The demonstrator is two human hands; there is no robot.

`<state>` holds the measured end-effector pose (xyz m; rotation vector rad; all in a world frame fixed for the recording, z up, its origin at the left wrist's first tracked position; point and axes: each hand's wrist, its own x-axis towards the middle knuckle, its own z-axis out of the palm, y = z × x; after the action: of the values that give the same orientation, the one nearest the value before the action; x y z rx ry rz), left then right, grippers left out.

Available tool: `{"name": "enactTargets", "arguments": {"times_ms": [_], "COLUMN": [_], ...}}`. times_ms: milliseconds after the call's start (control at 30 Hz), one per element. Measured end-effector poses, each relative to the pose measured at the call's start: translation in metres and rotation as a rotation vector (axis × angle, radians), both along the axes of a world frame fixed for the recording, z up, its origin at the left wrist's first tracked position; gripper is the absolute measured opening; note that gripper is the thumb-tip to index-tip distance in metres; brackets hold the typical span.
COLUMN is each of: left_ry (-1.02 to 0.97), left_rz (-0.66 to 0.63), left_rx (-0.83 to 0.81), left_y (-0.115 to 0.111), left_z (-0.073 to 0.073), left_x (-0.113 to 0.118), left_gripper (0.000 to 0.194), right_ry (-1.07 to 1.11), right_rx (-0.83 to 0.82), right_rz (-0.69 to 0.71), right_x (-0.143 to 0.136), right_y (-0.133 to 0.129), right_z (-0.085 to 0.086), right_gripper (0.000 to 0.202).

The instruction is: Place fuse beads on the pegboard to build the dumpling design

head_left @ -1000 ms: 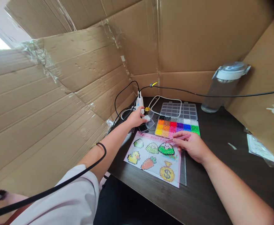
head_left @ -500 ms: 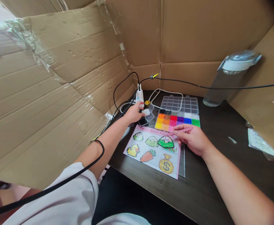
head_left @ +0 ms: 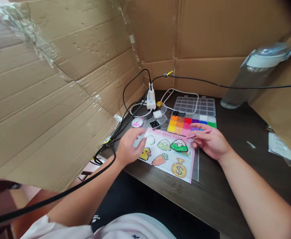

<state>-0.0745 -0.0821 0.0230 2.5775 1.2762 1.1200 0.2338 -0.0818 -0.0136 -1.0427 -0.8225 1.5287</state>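
My right hand (head_left: 212, 142) is closed on pink tweezers (head_left: 197, 133), whose tip points left over the top edge of the bead pattern sheet (head_left: 170, 166). My left hand (head_left: 130, 146), slightly blurred, hangs over the sheet's left edge with thumb and fingers apart and nothing visible in it. A green and white bead piece (head_left: 179, 145) with a dark outline lies on the sheet. Part of a clear pegboard (head_left: 196, 166) shows under its right side. Beyond the left hand are a white dish (head_left: 133, 125) of pink beads and a small box of black beads (head_left: 154, 124).
Behind the sheet lies a compartment case of coloured beads (head_left: 176, 133) with its clear lid (head_left: 205, 105) open. A white box (head_left: 157, 114), gold cup (head_left: 159, 104) and white plug adapter (head_left: 150, 99) stand left. A bottle (head_left: 250, 79) stands right. Black cable (head_left: 205, 80) crosses the cardboard (head_left: 200, 30).
My left hand has drawn back from the small boxes toward me, uncovering the dish of pink beads. My right hand still holds the tweezers near the same spot. The view has shifted slightly.
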Motion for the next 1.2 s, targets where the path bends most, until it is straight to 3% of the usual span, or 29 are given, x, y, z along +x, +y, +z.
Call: {"name": "enactTargets", "arguments": {"times_ms": [100,200,500,633,733,933,1200], "left_ry": [0.034,0.088,0.192,0.170,0.161,0.164,0.145], "left_rz": [-0.100,-0.112,-0.130,-0.055,0.000,-0.037,-0.096], "left_rx": [0.008,-0.068,-0.140,-0.106,-0.095,-0.046,0.043], "left_y": [-0.041,-0.071,-0.125,-0.142,-0.146,-0.135,-0.085], "left_z": [-0.012,-0.023,-0.052,-0.054,-0.054,-0.054,-0.042], "left_x": [-0.018,-0.031,-0.044,-0.054,-0.059,-0.048,-0.026], "left_gripper": [0.039,0.061,0.079,0.083,0.085,0.088,0.087], "right_ry": [0.008,-0.022,-0.062,-0.140,-0.195,-0.207,-0.113], "right_rx": [-0.007,-0.001,0.032,0.055,0.037,0.024,0.031], "right_rz": [-0.003,0.000,-0.003,0.009,0.000,0.056,0.222], "right_x": [0.000,0.001,0.012,0.017,0.018,0.022,0.022], "right_y": [-0.001,-0.003,-0.009,-0.012,-0.015,-0.022,-0.028], "right_z": [0.002,0.004,0.016,0.017,0.014,0.008,0.001], "right_gripper": [0.057,0.059,0.064,0.039,0.028,0.061,0.057]}}
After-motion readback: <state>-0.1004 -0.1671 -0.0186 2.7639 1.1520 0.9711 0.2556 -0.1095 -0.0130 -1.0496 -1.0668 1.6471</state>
